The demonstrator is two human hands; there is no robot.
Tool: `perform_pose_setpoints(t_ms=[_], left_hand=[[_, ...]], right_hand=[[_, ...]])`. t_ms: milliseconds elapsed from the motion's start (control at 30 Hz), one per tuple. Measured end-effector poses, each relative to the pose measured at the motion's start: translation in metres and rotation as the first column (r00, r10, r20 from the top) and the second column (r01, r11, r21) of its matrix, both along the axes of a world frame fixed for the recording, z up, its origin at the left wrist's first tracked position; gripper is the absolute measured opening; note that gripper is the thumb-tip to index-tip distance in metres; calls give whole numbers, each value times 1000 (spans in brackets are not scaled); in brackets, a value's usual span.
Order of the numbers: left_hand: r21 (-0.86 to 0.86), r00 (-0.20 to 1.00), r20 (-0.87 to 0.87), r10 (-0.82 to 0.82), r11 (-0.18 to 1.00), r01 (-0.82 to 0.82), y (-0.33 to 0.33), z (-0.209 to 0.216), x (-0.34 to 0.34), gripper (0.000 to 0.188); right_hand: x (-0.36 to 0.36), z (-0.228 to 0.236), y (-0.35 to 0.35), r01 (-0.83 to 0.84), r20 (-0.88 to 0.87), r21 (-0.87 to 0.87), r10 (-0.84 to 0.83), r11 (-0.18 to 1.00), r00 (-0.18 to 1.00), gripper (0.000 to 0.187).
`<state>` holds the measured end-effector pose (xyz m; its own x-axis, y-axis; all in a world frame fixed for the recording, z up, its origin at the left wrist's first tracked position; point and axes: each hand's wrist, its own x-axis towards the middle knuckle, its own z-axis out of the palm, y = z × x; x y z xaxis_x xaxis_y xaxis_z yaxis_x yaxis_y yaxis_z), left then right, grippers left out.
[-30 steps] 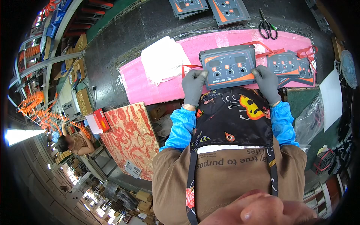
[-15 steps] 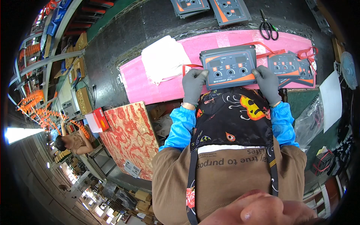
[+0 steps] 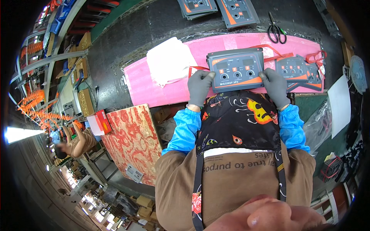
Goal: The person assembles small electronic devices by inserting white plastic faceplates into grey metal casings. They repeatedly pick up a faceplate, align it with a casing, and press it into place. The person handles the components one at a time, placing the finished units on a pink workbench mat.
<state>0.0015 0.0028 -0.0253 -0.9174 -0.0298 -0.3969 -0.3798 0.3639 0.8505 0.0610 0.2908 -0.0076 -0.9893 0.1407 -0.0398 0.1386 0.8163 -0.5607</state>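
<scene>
Between my two gloved hands is a stack of grey and orange control panel plates (image 3: 237, 81), its printed face up, over the pink mat's near edge. My left hand (image 3: 200, 87) pinches the stack's left edge between thumb and curled fingers. At the opposite edge my right hand (image 3: 274, 85) grips in the same way. A red strap (image 3: 269, 47) runs out from behind the stack to the right, and a short red piece shows by my left hand. More panel plates (image 3: 291, 69) lie fanned out right of my right hand, with a red ribbon (image 3: 317, 56) beside them.
White sheets (image 3: 169, 61) lie on the pink mat (image 3: 135, 90) at left. Black scissors (image 3: 275, 32) and further panel stacks (image 3: 238, 12) rest on the dark bench (image 3: 127, 40) beyond. A red-patterned board (image 3: 133, 142) stands at lower left. Another person (image 3: 79, 142) works far left.
My hands keep their grip on the panel stack, which barely shifts. The other person at far left has moved their arms.
</scene>
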Motion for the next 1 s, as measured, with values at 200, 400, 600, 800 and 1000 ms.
perform_pose_setpoints(t_ms=[200,400,600,800,1000], left_hand=[[-653,817,-77,-572,648,392,-6,26,-26,35],[-821,673,229,-704,231,521,4,51,-50,34],[-789,386,-376,-843,509,343,26,30,-22,62],[-754,403,-265,-876,449,479,44,27,-8,93],[-751,345,-222,-912,385,536,39,27,-11,95]], right_hand=[[-20,17,5,-273,143,295,240,916,960,22],[-45,34,10,-400,376,383,255,833,891,22],[-20,35,-10,-413,47,515,456,752,889,61],[-7,3,-12,-431,-43,514,524,741,850,66],[12,-19,-6,-392,-193,458,520,798,832,50]])
